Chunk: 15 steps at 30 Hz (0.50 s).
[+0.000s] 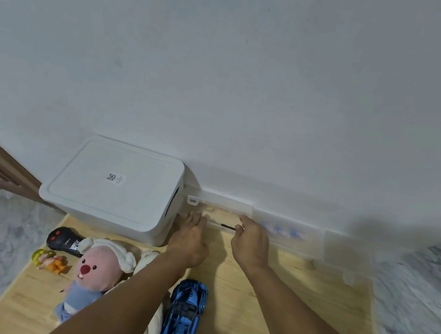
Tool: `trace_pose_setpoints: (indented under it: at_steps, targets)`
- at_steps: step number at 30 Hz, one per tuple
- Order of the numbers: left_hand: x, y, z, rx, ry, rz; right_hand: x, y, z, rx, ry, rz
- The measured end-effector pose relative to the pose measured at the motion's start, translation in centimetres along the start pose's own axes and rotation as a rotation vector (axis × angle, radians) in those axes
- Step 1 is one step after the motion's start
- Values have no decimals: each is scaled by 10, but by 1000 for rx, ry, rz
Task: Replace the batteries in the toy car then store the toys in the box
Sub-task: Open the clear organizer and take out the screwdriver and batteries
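My right hand (252, 242) pinches a thin dark tool (228, 226), probably a small screwdriver, though blur hides its tip. My left hand (190, 238) reaches flat, fingers straight, to the edge of the clear plastic case (219, 205) by the wall. The blue toy car (183, 319) lies on the wooden table (264, 303) between my forearms, near me. The white box (114, 190) sits lid-on at the back left. In front of it: a black remote (65, 239), a pink plush (94, 271), a small yellow figure (50, 261).
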<state>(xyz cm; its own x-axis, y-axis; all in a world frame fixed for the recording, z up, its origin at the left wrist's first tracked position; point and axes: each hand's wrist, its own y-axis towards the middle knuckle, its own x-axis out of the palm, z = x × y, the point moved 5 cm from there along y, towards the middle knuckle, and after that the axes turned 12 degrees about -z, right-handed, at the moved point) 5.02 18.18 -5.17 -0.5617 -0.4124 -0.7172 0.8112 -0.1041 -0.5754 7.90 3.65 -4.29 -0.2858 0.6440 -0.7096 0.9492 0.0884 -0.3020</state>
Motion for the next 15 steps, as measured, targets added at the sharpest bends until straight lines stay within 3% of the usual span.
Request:
trace_pose_setpoints:
  at_steps: [3,8,11,15]
  targets:
    - [5,3,-3,7,29,-35,-3,2,-2,-34,-66,-8]
    - [8,5,-8,10,62,-55,-7,8,-2,-22,328,69]
    - [9,7,-10,21,68,-71,-4,13,-6,-65,289,11]
    - [8,6,-11,48,52,-78,8,25,-19,-128,107,-185]
